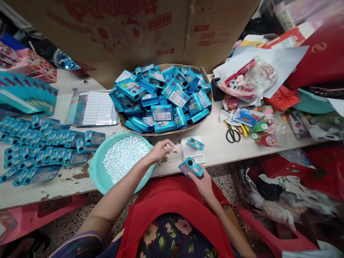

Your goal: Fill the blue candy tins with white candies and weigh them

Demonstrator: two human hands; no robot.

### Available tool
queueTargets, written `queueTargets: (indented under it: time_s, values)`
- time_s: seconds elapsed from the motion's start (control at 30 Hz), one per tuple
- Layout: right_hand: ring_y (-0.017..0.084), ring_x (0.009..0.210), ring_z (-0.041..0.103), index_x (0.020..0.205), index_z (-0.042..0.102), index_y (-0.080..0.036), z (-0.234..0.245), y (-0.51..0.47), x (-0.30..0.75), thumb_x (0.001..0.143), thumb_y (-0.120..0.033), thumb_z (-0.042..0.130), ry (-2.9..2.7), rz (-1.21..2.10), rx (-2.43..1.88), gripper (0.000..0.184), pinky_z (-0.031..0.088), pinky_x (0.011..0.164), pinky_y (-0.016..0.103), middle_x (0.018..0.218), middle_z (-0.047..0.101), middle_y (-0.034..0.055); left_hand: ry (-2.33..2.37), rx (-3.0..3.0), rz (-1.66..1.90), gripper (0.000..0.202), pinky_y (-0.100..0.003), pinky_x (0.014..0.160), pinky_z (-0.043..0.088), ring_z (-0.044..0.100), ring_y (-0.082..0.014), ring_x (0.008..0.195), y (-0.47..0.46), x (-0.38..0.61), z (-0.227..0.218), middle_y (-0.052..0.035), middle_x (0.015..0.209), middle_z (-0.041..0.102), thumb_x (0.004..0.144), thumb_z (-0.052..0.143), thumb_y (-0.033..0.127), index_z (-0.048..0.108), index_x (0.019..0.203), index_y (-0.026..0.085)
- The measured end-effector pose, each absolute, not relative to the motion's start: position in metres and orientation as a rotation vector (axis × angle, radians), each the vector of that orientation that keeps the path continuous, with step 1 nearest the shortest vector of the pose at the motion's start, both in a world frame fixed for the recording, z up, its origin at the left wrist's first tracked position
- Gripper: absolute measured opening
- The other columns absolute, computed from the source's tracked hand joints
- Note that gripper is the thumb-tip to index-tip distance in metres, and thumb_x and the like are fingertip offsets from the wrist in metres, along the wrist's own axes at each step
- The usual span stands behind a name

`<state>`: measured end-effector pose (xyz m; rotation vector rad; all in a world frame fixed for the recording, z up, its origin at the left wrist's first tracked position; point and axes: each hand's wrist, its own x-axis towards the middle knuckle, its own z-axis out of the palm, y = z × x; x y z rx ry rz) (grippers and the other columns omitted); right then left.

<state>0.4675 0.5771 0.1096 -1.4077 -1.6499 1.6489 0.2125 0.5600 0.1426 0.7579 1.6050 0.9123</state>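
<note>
My left hand (161,149) is over the table between the bowl and the scale, its fingers closed on small white candies, a bit of which shows at the fingertips. In my right hand (203,182) is a small teal candy box (188,167), tilted, its dark round hole facing up. The box is just in front of a white scale (200,157), on which another teal box (195,144) rests. Left of my left hand, a mint-green bowl (94,168) holds many small white candies (126,154).
A cut-down cardboard tray (161,133) heaped with teal boxes stands behind the bowl. Rows of teal boxes (53,156) fill the left side. Scissors (232,134), tape rolls (260,127) and plastic bags lie to the right. A large carton (134,46) rises behind.
</note>
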Motion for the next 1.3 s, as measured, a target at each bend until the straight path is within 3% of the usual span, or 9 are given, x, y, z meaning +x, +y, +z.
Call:
queueTargets:
  time_s: [0.2, 0.37, 0.5, 0.67, 0.87, 1.0, 1.1, 1.2, 1.3]
  values:
    - [0.019, 0.079, 0.061, 0.101, 0.061, -0.014, 0.102, 0.591, 0.513, 0.069, -0.045, 0.071, -1.474, 1.522, -1.558, 0.046, 0.051, 0.077, 0.033, 0.090, 0.067, 0.0076, 1.823, 1.555, 0.449, 0.019, -0.027, 0.074, 0.043, 0.055, -0.0155, 0.079, 0.644, 0.265, 0.140, -0.0064, 0.091, 0.057, 0.081, 0.044, 0.016, 0.062, 0.088, 0.016]
    - [0.019, 0.082, 0.061, 0.104, 0.059, -0.014, 0.084, 0.596, 0.535, 0.070, -0.043, 0.072, -1.354, 1.488, -1.601, 0.046, 0.050, 0.081, 0.035, 0.093, 0.067, 0.0076, 1.830, 1.736, 0.258, 0.025, -0.028, 0.074, 0.042, 0.055, -0.0184, 0.085, 0.658, 0.271, 0.132, -0.0074, 0.094, 0.055, 0.080, 0.042, 0.011, 0.061, 0.096, 0.017]
    - [0.019, 0.083, 0.061, 0.106, 0.058, -0.014, 0.077, 0.601, 0.539, 0.070, -0.042, 0.073, -1.291, 1.508, -1.609, 0.048, 0.050, 0.082, 0.035, 0.095, 0.066, 0.0074, 1.852, 1.715, 0.302, 0.026, -0.028, 0.073, 0.041, 0.056, -0.0185, 0.085, 0.660, 0.267, 0.128, -0.0072, 0.095, 0.056, 0.079, 0.048, 0.013, 0.061, 0.101, 0.018]
    - [0.019, 0.084, 0.061, 0.106, 0.058, -0.014, 0.083, 0.607, 0.536, 0.070, -0.041, 0.073, -1.295, 1.506, -1.583, 0.048, 0.049, 0.082, 0.035, 0.096, 0.066, 0.0076, 1.798, 1.488, 0.546, 0.014, -0.026, 0.071, 0.041, 0.055, -0.0161, 0.078, 0.660, 0.261, 0.127, -0.0052, 0.083, 0.060, 0.077, 0.051, 0.016, 0.063, 0.083, 0.017]
    - [0.019, 0.084, 0.060, 0.107, 0.059, -0.014, 0.081, 0.607, 0.538, 0.069, -0.041, 0.073, -1.321, 1.497, -1.626, 0.048, 0.048, 0.082, 0.034, 0.095, 0.066, 0.0070, 1.677, 0.908, 0.855, 0.031, -0.022, 0.053, 0.036, 0.049, -0.0112, 0.056, 0.638, 0.252, 0.121, -0.0015, 0.069, 0.057, 0.084, 0.045, 0.039, 0.062, 0.090, 0.015]
    - [0.019, 0.083, 0.061, 0.106, 0.058, -0.013, 0.080, 0.610, 0.538, 0.066, -0.044, 0.074, -1.305, 1.479, -1.662, 0.053, 0.049, 0.080, 0.034, 0.094, 0.067, 0.0080, 1.912, 1.309, 0.458, 0.027, -0.025, 0.062, 0.037, 0.057, -0.0170, 0.068, 0.627, 0.263, 0.121, -0.0038, 0.075, 0.063, 0.087, 0.048, 0.040, 0.064, 0.097, 0.021]
    - [0.020, 0.082, 0.061, 0.104, 0.059, -0.013, 0.081, 0.613, 0.538, 0.065, -0.045, 0.074, -1.350, 1.421, -1.685, 0.053, 0.049, 0.080, 0.035, 0.094, 0.067, 0.0086, 1.957, 1.572, 0.148, 0.023, -0.027, 0.065, 0.038, 0.061, -0.0206, 0.074, 0.631, 0.274, 0.120, -0.0084, 0.080, 0.065, 0.089, 0.045, 0.026, 0.060, 0.106, 0.023]
    - [0.019, 0.080, 0.061, 0.102, 0.060, -0.013, 0.085, 0.617, 0.540, 0.065, -0.045, 0.074, -1.396, 1.356, -1.715, 0.051, 0.049, 0.080, 0.035, 0.092, 0.067, 0.0081, 1.935, 1.718, 0.034, 0.029, -0.026, 0.063, 0.036, 0.062, -0.0206, 0.078, 0.633, 0.276, 0.122, -0.0118, 0.087, 0.066, 0.090, 0.036, 0.015, 0.059, 0.106, 0.021]
    - [0.019, 0.079, 0.062, 0.102, 0.060, -0.013, 0.092, 0.623, 0.539, 0.065, -0.045, 0.074, -1.391, 1.301, -1.721, 0.051, 0.049, 0.079, 0.035, 0.090, 0.067, 0.0077, 2.007, 1.710, 0.094, 0.025, -0.024, 0.060, 0.033, 0.062, -0.0199, 0.081, 0.619, 0.265, 0.138, -0.0104, 0.093, 0.067, 0.092, 0.038, 0.021, 0.060, 0.102, 0.021]
